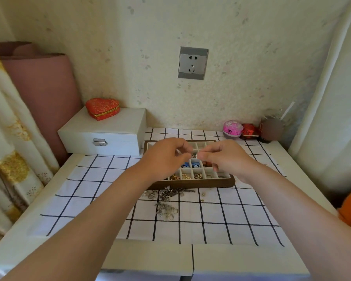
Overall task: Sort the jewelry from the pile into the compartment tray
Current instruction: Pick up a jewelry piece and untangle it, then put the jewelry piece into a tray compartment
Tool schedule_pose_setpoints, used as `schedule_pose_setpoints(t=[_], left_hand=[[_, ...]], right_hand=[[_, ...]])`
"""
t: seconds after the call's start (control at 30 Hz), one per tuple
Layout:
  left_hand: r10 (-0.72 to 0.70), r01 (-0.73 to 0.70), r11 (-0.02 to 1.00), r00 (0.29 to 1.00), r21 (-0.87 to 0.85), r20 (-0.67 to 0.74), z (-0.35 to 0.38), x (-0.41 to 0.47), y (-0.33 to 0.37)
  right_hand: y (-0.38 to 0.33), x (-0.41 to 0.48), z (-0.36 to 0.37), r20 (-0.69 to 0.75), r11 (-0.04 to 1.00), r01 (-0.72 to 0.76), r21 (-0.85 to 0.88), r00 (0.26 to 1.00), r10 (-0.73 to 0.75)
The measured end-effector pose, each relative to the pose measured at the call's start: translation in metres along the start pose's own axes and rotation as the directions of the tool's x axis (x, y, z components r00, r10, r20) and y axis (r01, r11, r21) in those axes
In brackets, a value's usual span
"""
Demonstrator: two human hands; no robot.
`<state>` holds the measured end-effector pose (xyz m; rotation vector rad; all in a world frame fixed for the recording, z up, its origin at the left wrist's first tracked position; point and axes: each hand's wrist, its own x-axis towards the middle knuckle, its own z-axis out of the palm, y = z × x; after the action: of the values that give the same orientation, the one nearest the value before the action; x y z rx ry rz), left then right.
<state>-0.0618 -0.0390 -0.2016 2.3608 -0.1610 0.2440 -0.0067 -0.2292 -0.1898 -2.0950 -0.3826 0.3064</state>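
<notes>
Compartment tray [190, 184] is right under both hands, left hand [162, 157] and right hand [225, 157] fingertip-to-fingertip, pinching a tiny silver piece [194, 155].

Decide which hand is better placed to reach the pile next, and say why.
Probably the left hand: the pile lies on the cloth right beside its forearm, while the right hand sits farther off, over the tray.

Your desk cloth [89, 179] is white with a black grid. Tray [190, 184]: brown frame, white cells, blue bits [195, 164] inside. Jewelry pile [167, 199] silver. Heart box [102, 108] red with gold floral print; your storage case [109, 128] plain white.
</notes>
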Motion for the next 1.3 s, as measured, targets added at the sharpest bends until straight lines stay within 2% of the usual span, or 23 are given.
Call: schedule_pose_setpoints(t=[0.1, 0.17, 0.37, 0.53, 0.67, 0.87, 1.07, 1.23, 1.3], left_hand=[[0.037, -0.048, 0.979, 0.998, 0.199, 0.056, 0.007, 0.000, -0.013], [0.033, -0.061, 0.962, 0.993, 0.265, 0.110, 0.010, 0.000, -0.019], [0.046, -0.109, 0.948, 0.977, 0.298, 0.209, 0.017, 0.000, -0.025], [0.075, -0.183, 0.912, 0.954, 0.366, 0.289, 0.024, -0.002, -0.024], [0.101, -0.243, 0.879, 0.936, 0.411, 0.337, 0.025, -0.002, -0.024], [0.132, -0.205, 0.933, 0.960, 0.295, 0.247, 0.021, -0.002, -0.023], [0.093, -0.223, 0.909, 0.932, 0.353, 0.349, 0.025, -0.004, -0.025], [0.108, -0.189, 0.936, 0.956, 0.297, 0.271, 0.015, -0.005, -0.024], [0.110, -0.175, 0.938, 0.969, 0.298, 0.223, 0.009, -0.009, -0.027]], right_hand=[[0.011, 0.007, 0.009, 0.044, 0.993, -0.014, -0.121, 0.999, 0.019], [0.015, 0.011, 0.012, 0.062, 0.987, -0.022, -0.159, 0.998, 0.032], [0.022, 0.020, 0.014, 0.095, 0.923, 0.024, -0.383, 0.995, 0.014], [0.019, 0.016, 0.011, 0.125, 0.800, 0.119, -0.587, 0.991, -0.056], [0.019, 0.010, 0.013, 0.237, 0.694, 0.230, -0.683, 0.968, -0.087], [0.019, 0.006, 0.006, 0.272, 0.671, 0.283, -0.686, 0.954, -0.123], [0.021, 0.004, 0.007, 0.310, 0.651, 0.304, -0.696, 0.944, -0.110], [0.018, 0.000, 0.009, 0.322, 0.619, 0.322, -0.716, 0.939, -0.116], [0.018, -0.004, 0.012, 0.272, 0.593, 0.328, -0.735, 0.944, -0.184]])
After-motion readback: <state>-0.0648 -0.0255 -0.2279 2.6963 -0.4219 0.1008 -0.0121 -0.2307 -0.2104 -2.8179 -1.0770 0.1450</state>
